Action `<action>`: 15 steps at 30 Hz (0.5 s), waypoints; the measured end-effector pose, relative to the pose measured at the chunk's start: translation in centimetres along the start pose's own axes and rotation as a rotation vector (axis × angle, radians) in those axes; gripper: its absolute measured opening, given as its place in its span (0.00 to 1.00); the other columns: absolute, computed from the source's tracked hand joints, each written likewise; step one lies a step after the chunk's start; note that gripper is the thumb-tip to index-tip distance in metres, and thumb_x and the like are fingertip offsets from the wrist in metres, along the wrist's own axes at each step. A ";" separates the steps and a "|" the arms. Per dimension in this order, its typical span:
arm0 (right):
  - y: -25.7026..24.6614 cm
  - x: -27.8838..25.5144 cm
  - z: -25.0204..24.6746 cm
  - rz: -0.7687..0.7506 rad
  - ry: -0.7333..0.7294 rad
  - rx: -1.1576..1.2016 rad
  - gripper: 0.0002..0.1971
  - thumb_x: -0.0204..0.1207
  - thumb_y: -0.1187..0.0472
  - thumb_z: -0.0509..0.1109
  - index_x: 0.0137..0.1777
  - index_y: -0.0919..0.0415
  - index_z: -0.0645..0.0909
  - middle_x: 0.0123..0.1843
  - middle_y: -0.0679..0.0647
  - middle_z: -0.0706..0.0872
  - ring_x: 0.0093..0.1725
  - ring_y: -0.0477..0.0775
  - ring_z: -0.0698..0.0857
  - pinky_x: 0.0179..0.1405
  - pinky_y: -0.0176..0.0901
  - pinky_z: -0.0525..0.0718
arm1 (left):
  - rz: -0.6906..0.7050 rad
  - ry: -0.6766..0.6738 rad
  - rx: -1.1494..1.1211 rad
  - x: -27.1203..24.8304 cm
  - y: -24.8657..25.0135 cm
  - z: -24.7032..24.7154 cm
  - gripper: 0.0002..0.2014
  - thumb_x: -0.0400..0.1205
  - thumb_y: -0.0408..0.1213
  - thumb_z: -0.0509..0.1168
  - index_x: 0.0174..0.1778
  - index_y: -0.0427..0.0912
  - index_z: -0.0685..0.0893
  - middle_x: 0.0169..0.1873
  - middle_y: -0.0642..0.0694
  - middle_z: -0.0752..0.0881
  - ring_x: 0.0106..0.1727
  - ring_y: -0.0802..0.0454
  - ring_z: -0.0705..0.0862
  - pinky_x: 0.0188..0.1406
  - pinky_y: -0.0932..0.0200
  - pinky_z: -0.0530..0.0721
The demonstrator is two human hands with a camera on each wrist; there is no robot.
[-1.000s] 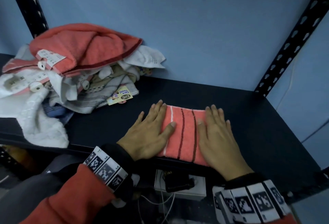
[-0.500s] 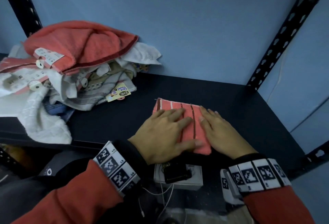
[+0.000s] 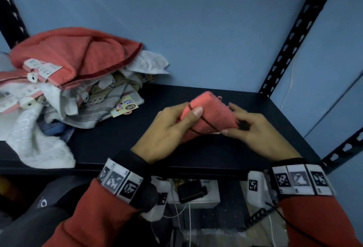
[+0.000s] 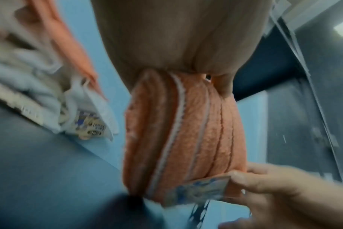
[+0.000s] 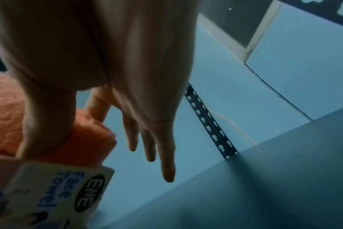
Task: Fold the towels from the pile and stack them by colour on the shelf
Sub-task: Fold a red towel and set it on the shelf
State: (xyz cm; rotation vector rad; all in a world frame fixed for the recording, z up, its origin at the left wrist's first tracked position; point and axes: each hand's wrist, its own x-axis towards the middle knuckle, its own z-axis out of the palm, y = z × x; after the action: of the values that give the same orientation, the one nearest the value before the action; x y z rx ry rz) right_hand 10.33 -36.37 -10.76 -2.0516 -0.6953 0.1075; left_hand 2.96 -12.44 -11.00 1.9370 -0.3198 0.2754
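A folded coral towel [image 3: 211, 114] with dark and white stripes is lifted off the dark shelf [image 3: 137, 140], held between both hands. My left hand [image 3: 176, 123] grips its left end, thumb on top. My right hand [image 3: 241, 127] pinches its right end with thumb and forefinger; the other fingers stay straight. In the left wrist view the towel [image 4: 184, 131] hangs below my palm, and my right hand [image 4: 264, 186] holds its far end with a paper label [image 4: 198, 190]. In the right wrist view the towel [image 5: 84, 139] and its label [image 5: 55, 195] sit under my thumb. The unfolded pile [image 3: 64, 81] lies at the left.
The pile holds a big coral towel [image 3: 78, 50], white towels [image 3: 33, 140] and a grey striped one [image 3: 94, 113] with tags. A blue wall backs the shelf. A perforated black upright [image 3: 294, 36] stands at the right rear corner. Below the shelf sit white boxes [image 3: 196, 191] and cables.
Both hands went from pressing flat on the folded towel on the shelf to gripping its ends and lifting it off the shelf, a little toward the back.
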 end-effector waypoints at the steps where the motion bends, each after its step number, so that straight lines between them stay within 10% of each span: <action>1: -1.0 -0.1 -0.3 -0.042 0.066 0.066 0.18 0.65 0.54 0.82 0.57 0.46 0.91 0.72 0.36 0.82 0.80 0.38 0.72 0.83 0.54 0.67 | -0.036 0.015 -0.145 0.1 0.4 -0.4 0.20 0.89 0.54 0.60 0.62 0.43 0.89 0.55 0.43 0.92 0.63 0.42 0.89 0.68 0.36 0.83; 6: -6.4 -0.4 -1.0 -0.223 0.131 0.146 0.07 0.69 0.61 0.81 0.45 0.59 0.90 0.42 0.55 0.93 0.42 0.52 0.92 0.44 0.43 0.88 | 0.074 0.105 -0.217 -0.6 2.7 -4.1 0.21 0.77 0.45 0.76 0.65 0.44 0.85 0.53 0.48 0.93 0.54 0.55 0.91 0.56 0.58 0.88; 11: -9.2 0.3 1.6 -0.321 0.104 0.055 0.09 0.71 0.61 0.82 0.47 0.65 0.89 0.41 0.58 0.92 0.41 0.55 0.92 0.42 0.45 0.90 | 0.158 0.079 0.458 -1.2 4.4 -5.0 0.18 0.74 0.65 0.75 0.51 0.57 0.90 0.36 0.57 0.91 0.38 0.62 0.88 0.39 0.56 0.86; 15: -8.4 0.4 1.7 -0.141 0.024 0.268 0.17 0.69 0.58 0.81 0.55 0.65 0.86 0.48 0.63 0.92 0.46 0.59 0.93 0.48 0.50 0.92 | 0.195 0.252 0.423 -0.6 3.3 -4.2 0.20 0.79 0.59 0.72 0.34 0.44 0.85 0.24 0.49 0.82 0.26 0.55 0.78 0.30 0.47 0.77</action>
State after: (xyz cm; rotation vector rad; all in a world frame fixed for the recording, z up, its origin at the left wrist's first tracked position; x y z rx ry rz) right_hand 6.44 -31.50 -4.80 -1.7408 -0.7655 0.0901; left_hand 1.05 -9.66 -6.83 2.2543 -0.3002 0.7595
